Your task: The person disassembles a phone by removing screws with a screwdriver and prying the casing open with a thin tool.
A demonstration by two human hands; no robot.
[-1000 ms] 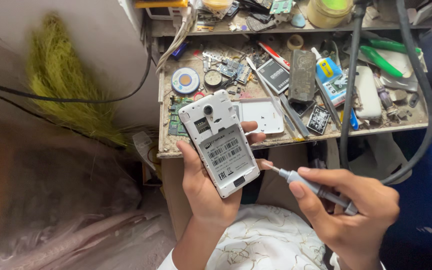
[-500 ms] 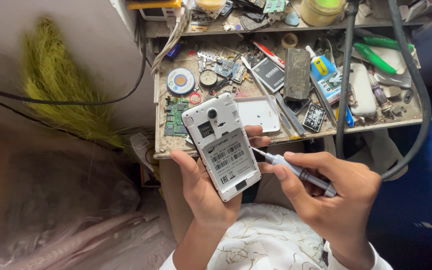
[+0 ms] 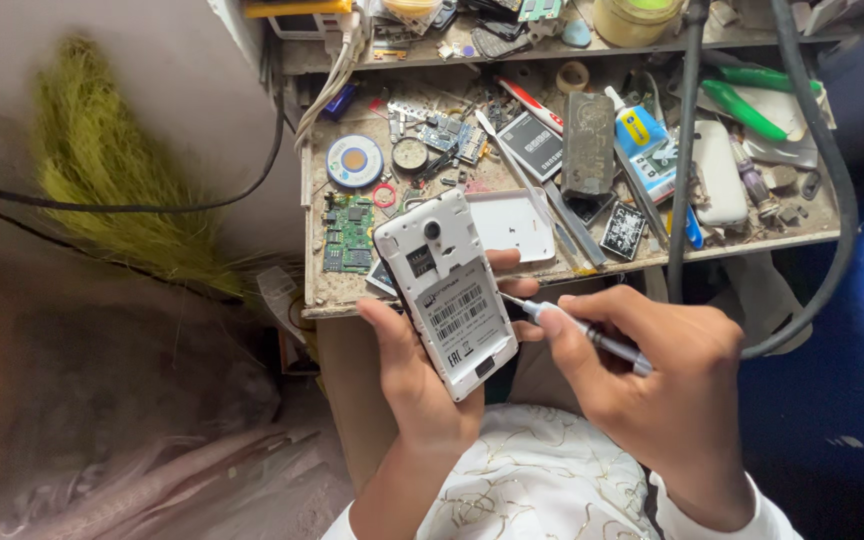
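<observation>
- The black cable (image 3: 122, 207) hangs across the wall at the far left, running up toward the cluttered workbench (image 3: 317, 300); a snag on it could, in my judgement, drag loose parts off the bench edge.
- A green circuit board (image 3: 349, 232) lies near the bench's front edge, just beyond the phone; a bump from the raised handset could knock it to the floor.
- The left hand (image 3: 414, 372) is wrapped round a white phone with its back cover removed (image 3: 445, 291), thumb on one long side and fingers curled behind the other. The phone is held tilted in the air in front of the bench, above the lap. The grip looks light, so sideways pressure could twist it loose.
- The precision screwdriver (image 3: 577, 331) meets the phone's right edge at its tip. If the tip slips, it may gouge the plastic or jab the left fingers beside it.
- The right hand (image 3: 662, 375) is closed round the screwdriver in a pen-like pinch; pushing too hard from this angle could cause that slip.
- The thick black hose (image 3: 832, 200) loops close to the right wrist and might hinder it.
</observation>
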